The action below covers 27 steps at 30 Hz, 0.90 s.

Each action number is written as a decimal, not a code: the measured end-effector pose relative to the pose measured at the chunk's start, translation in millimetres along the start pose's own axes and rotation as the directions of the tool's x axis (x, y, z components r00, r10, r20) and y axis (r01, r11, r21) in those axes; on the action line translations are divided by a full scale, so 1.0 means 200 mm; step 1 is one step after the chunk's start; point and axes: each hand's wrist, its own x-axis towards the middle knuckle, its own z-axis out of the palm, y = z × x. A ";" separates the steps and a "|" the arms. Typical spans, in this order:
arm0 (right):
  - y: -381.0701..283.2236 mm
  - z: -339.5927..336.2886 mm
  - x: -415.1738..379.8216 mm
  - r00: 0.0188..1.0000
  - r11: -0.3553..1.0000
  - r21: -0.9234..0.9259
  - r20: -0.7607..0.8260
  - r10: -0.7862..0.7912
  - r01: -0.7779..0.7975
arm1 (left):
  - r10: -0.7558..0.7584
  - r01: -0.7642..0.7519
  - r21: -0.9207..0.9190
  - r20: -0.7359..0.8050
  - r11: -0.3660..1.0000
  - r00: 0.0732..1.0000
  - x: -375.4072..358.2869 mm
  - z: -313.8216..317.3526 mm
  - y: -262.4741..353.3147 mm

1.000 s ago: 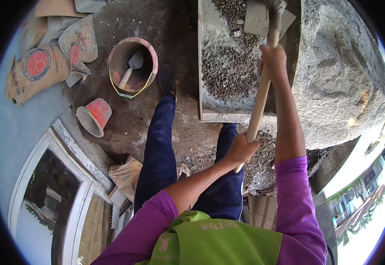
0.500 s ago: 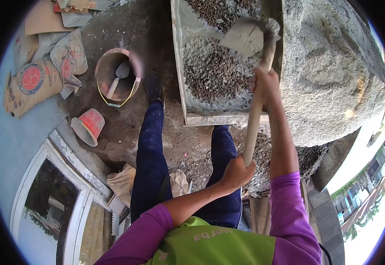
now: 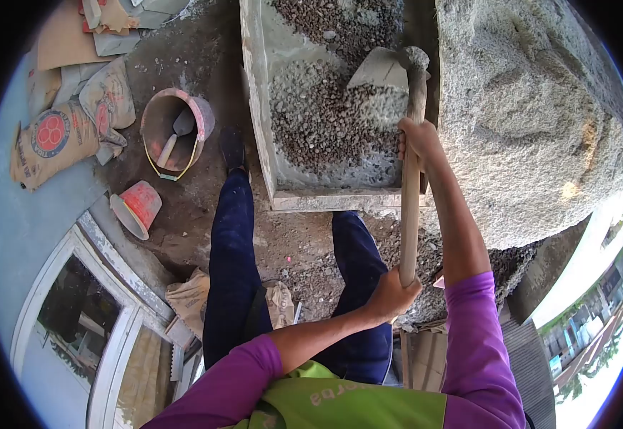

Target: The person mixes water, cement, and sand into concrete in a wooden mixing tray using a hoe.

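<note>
A hoe (image 3: 410, 207) with a long wooden handle is held in both my hands. My left hand (image 3: 393, 294) wraps round the lower end of the handle, near my thighs. Higher up, below the metal head, my right hand (image 3: 420, 143) is closed round the same handle. The hoe's broad blade (image 3: 381, 70) points left and meets the gravel and wet cement mix (image 3: 319, 121), some of which hides its lower edge. That mix lies in a shallow wooden mixing trough (image 3: 347, 200) in front of my feet.
A big sand pile (image 3: 526, 129) rises right of the trough. On the left stand a bucket (image 3: 204, 118) with a trowel (image 3: 183, 121) inside and a small red bucket (image 3: 143, 204) on its side. Cement bags (image 3: 58, 143) lie by the wall. A white-framed window (image 3: 122, 314) is at lower left.
The hoe's blade has come down into the gravel mix, and its handle stands more upright in view. Both hands have kept their hold. The whole view has shifted slightly.
</note>
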 end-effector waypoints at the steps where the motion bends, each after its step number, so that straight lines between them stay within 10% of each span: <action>1: -0.03 0.01 -0.08 0.999 0.999 0.031 -0.022 -0.042 0.042 | -0.003 0.003 -0.015 -0.001 1.000 1.000 -0.05 0.00 0.00; 8: -0.55 -0.05 -0.08 0.982 0.982 0.021 0.007 -0.189 0.189 | 0.196 -0.194 0.180 0.005 0.964 0.981 0.13 -0.06 0.23; 13: 0.10 0.08 -0.14 0.993 0.991 -0.062 0.023 0.119 -0.118 | -0.126 0.128 0.057 -0.035 0.990 0.991 -0.17 -0.07 0.00; 16: 0.33 0.15 -0.29 0.967 0.945 0.216 -0.012 0.254 -0.246 | -0.227 0.228 0.059 -0.014 0.972 0.974 -0.36 -0.16 -0.05; 27: -0.27 0.22 -0.27 0.998 0.972 0.234 -0.069 -0.012 0.028 | -0.143 0.136 0.120 0.051 0.983 0.988 -0.32 -0.47 0.29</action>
